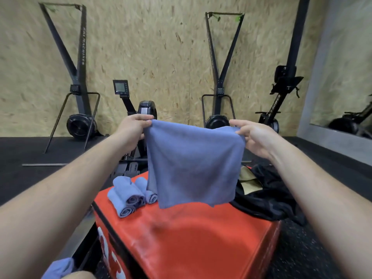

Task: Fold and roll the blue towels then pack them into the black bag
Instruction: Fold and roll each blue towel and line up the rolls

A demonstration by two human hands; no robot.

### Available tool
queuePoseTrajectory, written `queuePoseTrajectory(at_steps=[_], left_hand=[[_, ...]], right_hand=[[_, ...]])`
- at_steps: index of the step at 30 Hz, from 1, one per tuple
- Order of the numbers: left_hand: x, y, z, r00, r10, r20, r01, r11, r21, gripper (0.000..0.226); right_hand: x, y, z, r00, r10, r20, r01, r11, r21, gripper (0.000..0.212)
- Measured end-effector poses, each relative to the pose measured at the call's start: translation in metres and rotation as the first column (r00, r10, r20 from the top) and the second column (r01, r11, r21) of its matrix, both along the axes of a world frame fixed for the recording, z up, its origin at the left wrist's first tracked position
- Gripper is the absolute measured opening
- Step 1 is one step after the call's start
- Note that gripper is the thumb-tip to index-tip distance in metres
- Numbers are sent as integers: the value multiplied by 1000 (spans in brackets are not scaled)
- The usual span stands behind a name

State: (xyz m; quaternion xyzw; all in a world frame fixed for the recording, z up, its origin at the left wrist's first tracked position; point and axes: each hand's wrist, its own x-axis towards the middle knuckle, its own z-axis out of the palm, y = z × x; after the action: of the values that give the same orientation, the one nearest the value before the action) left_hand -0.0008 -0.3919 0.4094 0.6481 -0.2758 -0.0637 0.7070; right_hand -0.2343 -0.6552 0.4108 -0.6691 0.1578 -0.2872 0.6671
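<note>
One loose blue cloth (58, 268) sits by the red box's (191, 238) near left corner. On the box are at least three rolled towels (130, 196) on the left and one black bag (267, 198) on the right. Above it, the left hand (133, 127) and right hand (253, 135) each pinch a top corner of one hanging blue towel (193, 164).

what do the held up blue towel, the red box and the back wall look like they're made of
The blue towel: soft matte cloth, probably microfibre or terry; it drapes limply and has a fuzzy nap.
The red box: likely vinyl or faux leather over padding; smooth, slightly glossy, scuffed whitish on top.
The wall: oriented strand board, unpainted; pressed wood flakes show all over.
</note>
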Motion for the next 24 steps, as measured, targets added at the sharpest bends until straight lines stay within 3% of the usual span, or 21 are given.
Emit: queuePoseTrajectory(at_steps=[5,9,12,16,19,22,24], left_hand=[[-11,11,4,1000,16,-14,-17,1000,-23,28],[-20,22,4,999,-8,-37,8,1000,-20,35],[-23,28,2,999,-42,-34,40,998,-50,31],[-19,28,-5,998,-67,9,67,997,-45,34],[-12,18,-12,984,56,166,-71,994,86,28],[2,2,-22,899,142,415,-284,909,304,18],[16,-10,-28,861,121,494,-341,858,384,10]], right_hand=[[-10,8,-3,999,30,-24,-30,999,-13,54],[-21,10,-3,998,-31,46,35,996,-83,34],[-28,12,-1,993,-59,106,72,989,-126,34],[-31,9,2,998,-64,22,67,980,-187,39],[-22,1,1,972,-202,-116,138,901,-412,34],[-8,-3,-3,938,-288,-192,143,828,-543,21],[5,-7,-9,923,-323,-208,137,782,-608,12]])
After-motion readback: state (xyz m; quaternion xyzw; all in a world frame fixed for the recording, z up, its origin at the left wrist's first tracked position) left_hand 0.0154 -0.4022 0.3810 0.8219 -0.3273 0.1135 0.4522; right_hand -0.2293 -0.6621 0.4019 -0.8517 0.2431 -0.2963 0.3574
